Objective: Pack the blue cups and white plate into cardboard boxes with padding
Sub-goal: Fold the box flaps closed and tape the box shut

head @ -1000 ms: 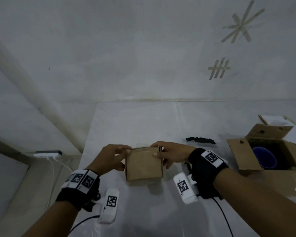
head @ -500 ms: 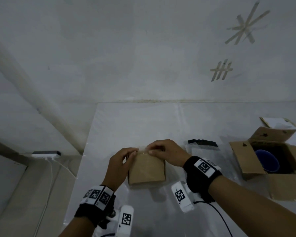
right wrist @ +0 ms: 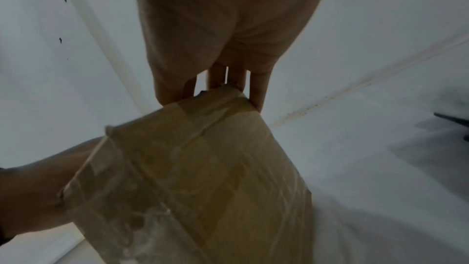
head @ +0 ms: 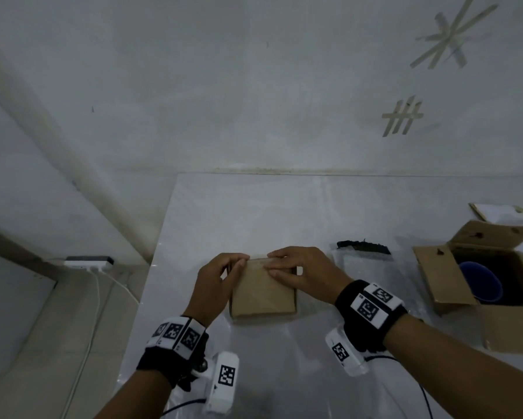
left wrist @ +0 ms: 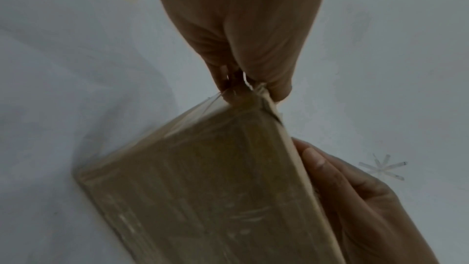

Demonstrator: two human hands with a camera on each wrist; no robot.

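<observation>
A small closed cardboard box wrapped in clear tape lies on the white table. My left hand pinches its far left corner between thumb and fingers; the left wrist view shows the pinch on the taped corner. My right hand lies over the far edge of the top, fingers straight and pressing down, as the right wrist view also shows. At the right stands an open cardboard box with a blue cup inside. No plate is in view.
A sheet of clear bubble padding with a black strip lies between the two boxes. A white sheet sits behind the open box. The wall runs along the table's far edge; a power strip lies on the floor at the left.
My left hand has shifted from the box's left side to its far left corner. My right hand has slid leftward along the far top edge. The box has stayed in place.
</observation>
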